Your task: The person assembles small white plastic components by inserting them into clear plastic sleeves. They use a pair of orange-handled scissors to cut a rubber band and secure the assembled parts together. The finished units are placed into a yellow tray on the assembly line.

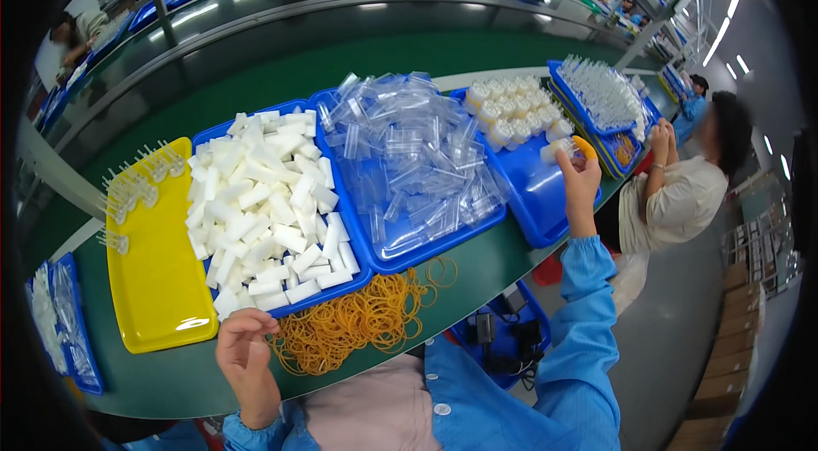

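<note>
Pink shirt (366, 413) closest. White bundle (554, 150) at R hand (581, 183) tips, just up-L of palm; can't tell if pinched, or which way it's long. L hand (244, 357) far off, loose curl, thumb apart; bands (354, 323) just R. L to R: yellow tray (162, 281) w/ pin bits (157, 166), 1st blue tray (361, 278) w/ white blocks (260, 191), 2nd blue tray (400, 262) w/ clear tubes (409, 136), 3rd blue tray (530, 187) w/ more bundles (511, 110).

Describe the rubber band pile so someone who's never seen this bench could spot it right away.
On the green worktop, find the blue tray heaped with white blocks. Along its near edge, just right of the person's left hand, lies the rubber band pile. Its tangled, thin amber loops lie directly on the worktop, while the neighbouring blocks and clear plastic pieces sit in trays.
</note>
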{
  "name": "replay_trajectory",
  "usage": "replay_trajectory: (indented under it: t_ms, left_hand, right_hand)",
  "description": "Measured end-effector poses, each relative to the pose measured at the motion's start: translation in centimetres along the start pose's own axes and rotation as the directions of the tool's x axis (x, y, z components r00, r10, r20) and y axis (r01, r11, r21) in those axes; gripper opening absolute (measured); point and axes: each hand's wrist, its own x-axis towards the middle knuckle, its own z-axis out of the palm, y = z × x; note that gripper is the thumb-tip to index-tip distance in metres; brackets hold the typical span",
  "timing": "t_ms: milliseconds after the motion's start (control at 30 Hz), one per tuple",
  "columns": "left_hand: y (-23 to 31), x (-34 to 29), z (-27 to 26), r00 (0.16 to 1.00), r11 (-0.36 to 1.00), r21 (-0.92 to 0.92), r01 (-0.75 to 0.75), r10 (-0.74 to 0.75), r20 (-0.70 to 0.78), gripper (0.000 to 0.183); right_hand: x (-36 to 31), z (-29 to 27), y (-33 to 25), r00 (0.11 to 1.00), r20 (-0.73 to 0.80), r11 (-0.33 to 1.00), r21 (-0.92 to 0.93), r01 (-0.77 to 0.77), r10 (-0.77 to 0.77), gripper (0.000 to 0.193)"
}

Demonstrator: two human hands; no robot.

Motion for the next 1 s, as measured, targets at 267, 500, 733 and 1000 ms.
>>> replay_trajectory:
  t_ms: [267,500,733,1000]
  left_hand:
    - [1.7,-0.7,-1.6,0.998,0.999,0.016,0.033,-0.032,-0.054,0.011]
    - [2.2,1.0,-5.1,0.996,0.964,0.265,-0.026,0.049,-0.08,0.012]
    - [3.1,9.2,-13.8,0.993,0.78,0.626,0.013,0.061,-0.097,0.036]
    - [0.3,15.6,-22.1,0.927,-0.061,0.996,-0.068,0.365,0.086,0.038]
  right_hand:
    - [4.6,2.3,4.9,0.984,-0.074,0.908,-0.401,0.118,-0.161,0.049]
    - [1.8,2.1,-0.8,0.972,-0.115,0.977,-0.08,0.197,-0.205,0.044]
    - [-5.8,6.5,-13.8,0.829,0.447,0.933,0.277,0.23,-0.337,0.03]
    - [-12.8,14.8,-17.3,0.352,0.794,0.678,0.099,0.728,-0.495,0.019]
